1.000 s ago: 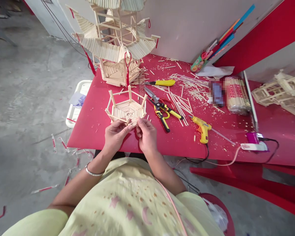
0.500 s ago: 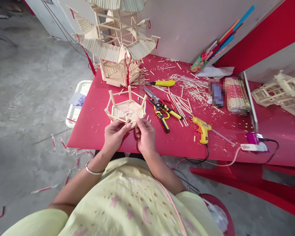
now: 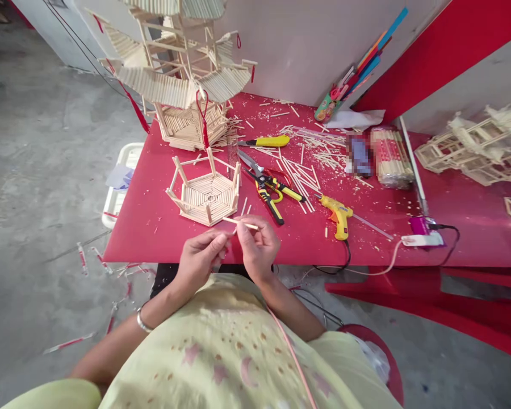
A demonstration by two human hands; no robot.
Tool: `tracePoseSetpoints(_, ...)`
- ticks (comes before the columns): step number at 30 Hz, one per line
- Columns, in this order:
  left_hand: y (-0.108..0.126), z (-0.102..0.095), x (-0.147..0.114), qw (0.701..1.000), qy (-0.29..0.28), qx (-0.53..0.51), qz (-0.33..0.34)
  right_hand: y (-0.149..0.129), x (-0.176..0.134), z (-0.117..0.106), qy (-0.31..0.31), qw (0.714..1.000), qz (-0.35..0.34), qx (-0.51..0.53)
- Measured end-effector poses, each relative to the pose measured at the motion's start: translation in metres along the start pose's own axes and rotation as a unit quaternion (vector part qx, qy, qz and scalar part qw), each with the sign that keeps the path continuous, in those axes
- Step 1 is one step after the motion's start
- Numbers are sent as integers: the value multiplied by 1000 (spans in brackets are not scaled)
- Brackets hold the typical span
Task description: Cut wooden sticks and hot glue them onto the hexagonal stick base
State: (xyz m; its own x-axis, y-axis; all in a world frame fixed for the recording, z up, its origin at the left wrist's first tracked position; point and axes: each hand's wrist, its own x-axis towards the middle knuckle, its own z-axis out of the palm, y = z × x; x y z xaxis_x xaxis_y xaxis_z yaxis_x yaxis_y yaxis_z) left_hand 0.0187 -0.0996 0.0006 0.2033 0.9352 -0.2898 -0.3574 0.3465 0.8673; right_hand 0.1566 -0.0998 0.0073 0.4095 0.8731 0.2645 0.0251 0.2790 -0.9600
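My right hand (image 3: 259,247) is closed on a short wooden stick (image 3: 241,223), which pokes out from between thumb and fingers toward the left. Close beside it, my left hand (image 3: 204,255) has thumb and fingers pinched together. A small pale tip shows between the two hands, but what the left fingers hold is unclear. Just beyond both hands, a six-sided stick frame (image 3: 210,196) rests on the red table (image 3: 140,233). Its floor is made of nested sticks, with short posts at the corners and rails along the far sides.
A tall stick pagoda (image 3: 187,79) with red tassels stands behind. To the right lie a yellow cutter knife (image 3: 272,141), pliers-like cutters (image 3: 268,196), loose sticks (image 3: 298,176) and a yellow glue gun (image 3: 336,215). A white power strip (image 3: 421,241) sits near the front edge.
Both hands have come off the six-sided frame and drawn back toward the table's front edge. The stick now shows in my right hand. The view has shifted slightly right.
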Motion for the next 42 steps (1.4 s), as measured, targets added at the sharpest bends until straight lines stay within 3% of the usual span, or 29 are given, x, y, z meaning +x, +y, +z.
tracePoseSetpoints(2,4,16,7,995,-27,-82,-46,-2,-2,-6,-6,994,-88,-72)
tracePoseSetpoints(4,6,29,16,988,-31,-135,-60,-1,-3,-11,-1,987,-115,-116)
tracePoseSetpoints(7,8,39,24,982,-29,-165,-81,1,-4,-23,-14,989,-83,-124)
tracePoseSetpoints(12,6,39,28,988,7,-143,-60,3,1,-57,-97,988,-56,-110)
tracePoseSetpoints(15,1,38,31,995,0,-89,-36,2,18,-81,-52,970,-80,-224)
tracePoseSetpoints(18,-8,38,33,999,-10,-30,-6,2,45,-98,-32,909,-126,-396)
tracePoseSetpoints(23,-16,33,30,999,-12,31,17,3,81,-103,-141,784,-82,-599)
tracePoseSetpoints(25,-16,29,28,999,-2,33,9,6,86,-100,-167,749,-60,-638)
tracePoseSetpoints(28,-16,23,26,999,13,33,1,9,90,-95,-177,722,-53,-667)
tracePoseSetpoints(34,-18,24,30,1000,10,28,0,5,110,-84,-196,694,-23,-692)
tracePoseSetpoints(37,-16,33,30,1000,3,27,10,5,117,-84,-182,696,-12,-694)
tracePoseSetpoints(40,-15,42,32,999,-5,30,30,1,110,-96,-151,729,22,-667)
tracePoseSetpoints(42,-15,47,34,998,-12,37,42,-7,95,-110,-127,778,50,-614)
